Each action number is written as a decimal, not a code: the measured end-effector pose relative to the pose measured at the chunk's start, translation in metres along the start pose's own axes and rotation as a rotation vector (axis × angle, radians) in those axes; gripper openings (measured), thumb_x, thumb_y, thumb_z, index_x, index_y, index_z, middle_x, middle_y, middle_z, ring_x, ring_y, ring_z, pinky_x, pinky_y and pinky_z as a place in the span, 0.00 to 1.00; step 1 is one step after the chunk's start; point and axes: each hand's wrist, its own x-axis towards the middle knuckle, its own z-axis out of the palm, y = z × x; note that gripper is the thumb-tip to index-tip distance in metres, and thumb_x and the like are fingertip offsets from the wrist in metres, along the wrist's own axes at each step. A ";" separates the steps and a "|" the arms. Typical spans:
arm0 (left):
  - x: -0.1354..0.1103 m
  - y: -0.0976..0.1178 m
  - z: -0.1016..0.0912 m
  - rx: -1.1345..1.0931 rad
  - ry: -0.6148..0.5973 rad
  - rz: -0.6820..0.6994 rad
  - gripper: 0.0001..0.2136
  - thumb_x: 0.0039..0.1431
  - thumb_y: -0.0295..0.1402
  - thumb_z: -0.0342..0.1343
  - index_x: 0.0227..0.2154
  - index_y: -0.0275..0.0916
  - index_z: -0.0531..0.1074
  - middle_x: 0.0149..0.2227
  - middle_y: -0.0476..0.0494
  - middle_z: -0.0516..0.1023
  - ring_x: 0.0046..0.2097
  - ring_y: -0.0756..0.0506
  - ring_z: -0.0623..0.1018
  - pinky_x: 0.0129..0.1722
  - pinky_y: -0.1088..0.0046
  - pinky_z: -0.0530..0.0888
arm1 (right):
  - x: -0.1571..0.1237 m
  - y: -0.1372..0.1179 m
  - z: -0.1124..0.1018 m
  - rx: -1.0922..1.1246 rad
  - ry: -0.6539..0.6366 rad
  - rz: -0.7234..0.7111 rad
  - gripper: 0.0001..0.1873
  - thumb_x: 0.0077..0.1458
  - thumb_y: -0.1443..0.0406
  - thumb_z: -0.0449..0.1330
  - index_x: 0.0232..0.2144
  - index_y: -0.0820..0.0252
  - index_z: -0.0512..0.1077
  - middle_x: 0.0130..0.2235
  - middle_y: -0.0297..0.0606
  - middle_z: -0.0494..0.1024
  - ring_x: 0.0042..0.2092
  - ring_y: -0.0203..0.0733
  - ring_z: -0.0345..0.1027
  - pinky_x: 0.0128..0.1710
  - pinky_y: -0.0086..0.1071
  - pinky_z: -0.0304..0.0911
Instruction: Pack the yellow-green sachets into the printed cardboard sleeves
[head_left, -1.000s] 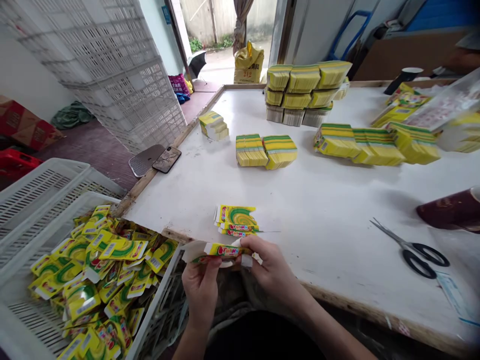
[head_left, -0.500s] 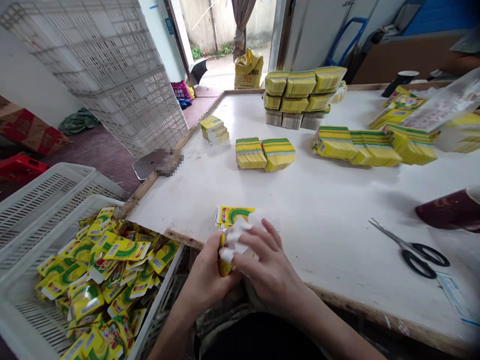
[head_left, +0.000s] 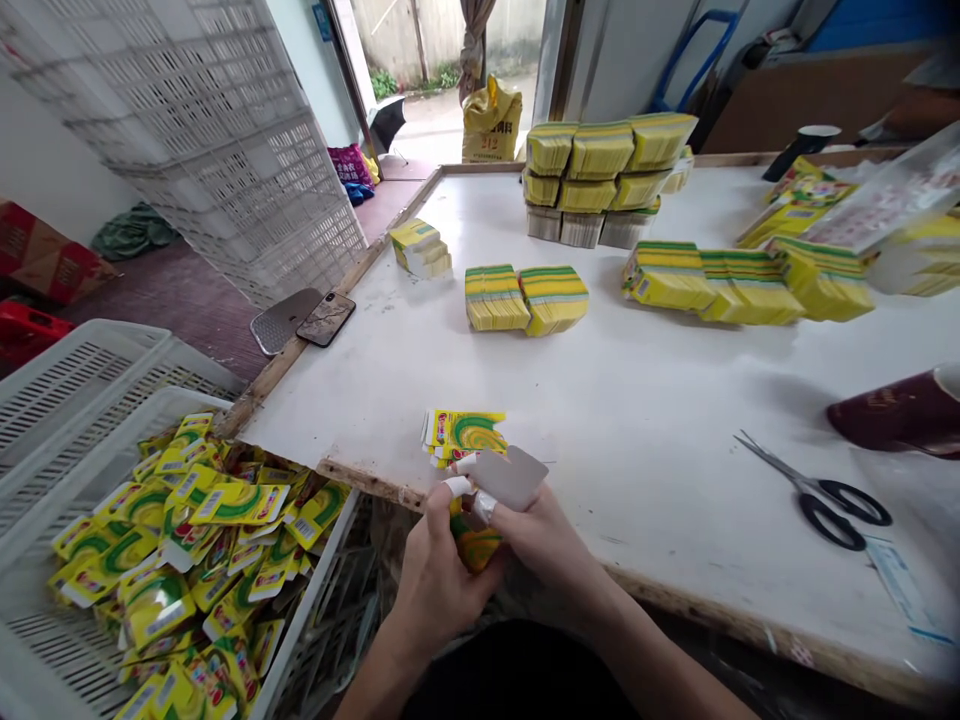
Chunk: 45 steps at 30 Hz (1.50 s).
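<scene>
At the table's near edge, both my hands hold a small yellow-and-green carton (head_left: 477, 548). My left hand (head_left: 435, 575) is wrapped around its left side, with white tape or a cover on a fingertip. My right hand (head_left: 551, 548) grips the other side, where a pale grey-white flap (head_left: 517, 478) stands up. A white cover also shows on one of its fingers. The carton's lower part is partly hidden by my fingers. Just beyond, a few flat yellow cartons (head_left: 466, 430) lie overlapping on the white table (head_left: 637, 420).
A white crate (head_left: 26, 640) of loose yellow cartons stands at left. Carton bundles (head_left: 495, 298) sit mid-table, with stacked bundles (head_left: 600, 150) behind and a row (head_left: 675, 275) at right. Scissors (head_left: 814, 490), a dark cup (head_left: 892, 412) and a phone (head_left: 327, 318) lie around the table.
My right hand has moved from spread fingers over the carton to a grip on its right side. The grey-white flap now stands clear, and more of the flat cartons show. The view has shifted slightly.
</scene>
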 end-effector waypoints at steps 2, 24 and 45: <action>0.002 0.000 -0.002 0.039 -0.011 -0.005 0.29 0.51 0.34 0.59 0.53 0.43 0.51 0.47 0.36 0.74 0.45 0.38 0.78 0.41 0.61 0.75 | 0.001 0.006 -0.001 0.064 -0.002 0.034 0.15 0.53 0.65 0.60 0.45 0.57 0.73 0.46 0.39 0.78 0.49 0.46 0.71 0.50 0.39 0.66; 0.009 -0.009 -0.031 0.239 0.125 0.069 0.21 0.49 0.35 0.63 0.45 0.39 0.64 0.40 0.40 0.73 0.43 0.38 0.74 0.42 0.60 0.73 | -0.007 0.019 -0.033 -0.892 -0.229 -0.547 0.20 0.56 0.76 0.52 0.49 0.58 0.69 0.64 0.52 0.58 0.61 0.48 0.61 0.54 0.40 0.66; 0.024 -0.037 -0.074 -1.090 0.943 -0.563 0.14 0.52 0.47 0.60 0.32 0.43 0.69 0.45 0.46 0.73 0.54 0.43 0.72 0.57 0.59 0.67 | 0.025 0.017 -0.041 -1.271 0.161 -0.373 0.24 0.50 0.80 0.52 0.50 0.64 0.66 0.44 0.48 0.75 0.48 0.53 0.65 0.47 0.45 0.64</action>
